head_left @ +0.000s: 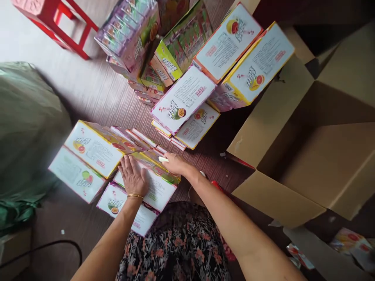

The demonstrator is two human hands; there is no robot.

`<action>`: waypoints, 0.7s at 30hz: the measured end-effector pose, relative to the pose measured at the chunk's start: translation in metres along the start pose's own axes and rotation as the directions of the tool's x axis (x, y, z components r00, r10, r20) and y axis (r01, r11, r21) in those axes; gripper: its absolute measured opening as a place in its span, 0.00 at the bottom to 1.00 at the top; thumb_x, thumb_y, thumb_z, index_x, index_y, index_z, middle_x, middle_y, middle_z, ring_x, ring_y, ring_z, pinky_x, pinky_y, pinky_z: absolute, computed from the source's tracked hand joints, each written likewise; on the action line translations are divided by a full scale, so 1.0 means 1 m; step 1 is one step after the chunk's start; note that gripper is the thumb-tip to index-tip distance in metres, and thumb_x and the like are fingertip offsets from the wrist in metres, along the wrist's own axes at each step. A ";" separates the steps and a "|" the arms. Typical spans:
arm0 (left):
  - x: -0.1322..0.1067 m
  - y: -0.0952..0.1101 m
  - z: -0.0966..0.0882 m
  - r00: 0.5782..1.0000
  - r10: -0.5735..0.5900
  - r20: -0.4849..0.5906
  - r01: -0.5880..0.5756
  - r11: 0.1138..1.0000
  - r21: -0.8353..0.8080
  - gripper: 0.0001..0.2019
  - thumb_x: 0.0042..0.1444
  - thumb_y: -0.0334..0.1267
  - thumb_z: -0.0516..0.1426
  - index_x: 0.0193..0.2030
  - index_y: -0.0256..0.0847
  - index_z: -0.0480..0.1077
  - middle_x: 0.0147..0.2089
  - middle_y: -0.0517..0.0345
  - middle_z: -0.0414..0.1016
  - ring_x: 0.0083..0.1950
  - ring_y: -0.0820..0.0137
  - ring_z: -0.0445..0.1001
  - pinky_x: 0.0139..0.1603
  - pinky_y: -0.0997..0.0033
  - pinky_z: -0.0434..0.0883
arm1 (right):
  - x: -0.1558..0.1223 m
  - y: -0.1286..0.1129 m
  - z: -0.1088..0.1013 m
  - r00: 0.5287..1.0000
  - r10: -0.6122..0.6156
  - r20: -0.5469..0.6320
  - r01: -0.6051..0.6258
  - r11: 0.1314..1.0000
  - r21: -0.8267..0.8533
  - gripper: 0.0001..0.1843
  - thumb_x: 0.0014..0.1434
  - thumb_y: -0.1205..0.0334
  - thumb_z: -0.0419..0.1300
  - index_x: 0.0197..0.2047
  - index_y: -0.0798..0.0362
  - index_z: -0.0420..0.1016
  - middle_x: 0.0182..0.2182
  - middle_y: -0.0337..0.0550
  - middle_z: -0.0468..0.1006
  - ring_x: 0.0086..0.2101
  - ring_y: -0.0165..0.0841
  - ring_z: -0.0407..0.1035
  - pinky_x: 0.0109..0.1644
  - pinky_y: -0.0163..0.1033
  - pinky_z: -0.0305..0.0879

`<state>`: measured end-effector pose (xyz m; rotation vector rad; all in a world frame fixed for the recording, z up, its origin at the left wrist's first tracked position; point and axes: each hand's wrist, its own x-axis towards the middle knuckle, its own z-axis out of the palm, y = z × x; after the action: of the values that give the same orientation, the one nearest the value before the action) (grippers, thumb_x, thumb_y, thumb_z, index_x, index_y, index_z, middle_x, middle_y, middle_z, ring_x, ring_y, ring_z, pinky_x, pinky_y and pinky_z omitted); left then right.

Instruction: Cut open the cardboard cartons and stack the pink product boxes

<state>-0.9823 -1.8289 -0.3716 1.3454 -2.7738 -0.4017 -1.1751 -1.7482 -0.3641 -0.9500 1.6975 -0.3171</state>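
My left hand (pixel 133 175) lies flat, fingers stretched, on the upper white face of a printed carton (pixel 161 191) in the near stack. A yellow-edged carton (pixel 95 146) touches its fingertips on the left. My right hand (pixel 175 164) is closed at the far edge of the same carton, with a small white object (pixel 163 159) sticking out from the fingers. What that object is, I cannot make out. Below my left wrist sits a purple-edged carton (pixel 113 203), and a pale pink-edged carton (pixel 77 173) stands at the stack's left end.
More printed cartons (pixel 184 99) are stacked ahead. Behind them, open display boxes (pixel 187 43) hold packets. A large open cardboard box (pixel 281 117) stands to the right. A red stool (pixel 58 23) is at the upper left, above a translucent plastic bag (pixel 26 128). A dark cable (pixel 58 242) lies lower left.
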 end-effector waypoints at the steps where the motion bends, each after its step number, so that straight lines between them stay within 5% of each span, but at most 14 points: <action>1: 0.000 0.002 -0.001 1.000 -0.011 -0.004 0.011 1.000 0.005 0.35 0.64 0.46 0.43 0.70 0.20 0.49 0.73 0.30 0.45 0.76 0.54 0.34 0.73 0.46 0.37 | 0.005 -0.003 -0.003 1.000 -0.031 0.002 0.031 0.999 -0.028 0.18 0.66 0.57 0.49 0.52 0.55 0.73 0.47 0.53 0.79 0.46 0.39 0.74 0.45 0.37 0.65; 6: 0.001 0.012 -0.003 0.999 -0.030 -0.010 0.030 0.999 0.029 0.35 0.64 0.45 0.42 0.69 0.16 0.51 0.70 0.26 0.48 0.75 0.52 0.40 0.74 0.49 0.38 | 0.029 -0.025 -0.014 0.992 -0.105 0.068 0.111 0.989 -0.101 0.29 0.70 0.49 0.40 0.50 0.60 0.76 0.49 0.60 0.78 0.51 0.46 0.72 0.52 0.45 0.66; 13: 0.006 0.013 0.005 0.996 -0.077 0.042 0.075 0.996 0.047 0.36 0.63 0.46 0.42 0.70 0.17 0.49 0.71 0.28 0.47 0.74 0.51 0.40 0.73 0.47 0.39 | 0.055 -0.040 -0.011 0.970 -0.211 0.120 0.233 0.948 -0.215 0.24 0.69 0.53 0.46 0.52 0.62 0.76 0.50 0.59 0.77 0.52 0.47 0.71 0.55 0.50 0.66; 16: 0.008 0.015 0.007 0.993 -0.102 0.058 0.100 0.994 0.041 0.36 0.63 0.46 0.41 0.70 0.18 0.48 0.71 0.28 0.46 0.74 0.50 0.39 0.73 0.47 0.38 | 0.024 -0.024 -0.005 0.962 -0.236 0.136 0.267 0.920 -0.288 0.24 0.70 0.53 0.45 0.47 0.60 0.79 0.44 0.59 0.80 0.48 0.46 0.74 0.48 0.47 0.69; 21: 0.009 0.015 0.009 0.993 -0.110 0.042 0.109 0.994 0.029 0.36 0.64 0.47 0.40 0.70 0.18 0.49 0.71 0.28 0.46 0.74 0.49 0.39 0.73 0.46 0.39 | -0.072 0.038 -0.017 0.945 -0.067 0.320 0.186 0.915 -0.358 0.25 0.71 0.55 0.42 0.41 0.54 0.80 0.36 0.54 0.82 0.41 0.45 0.76 0.42 0.45 0.69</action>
<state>-1.0012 -1.8251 -0.3778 1.5183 -2.7572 -0.4038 -1.2023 -1.6762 -0.3330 -1.3312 1.4391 0.0841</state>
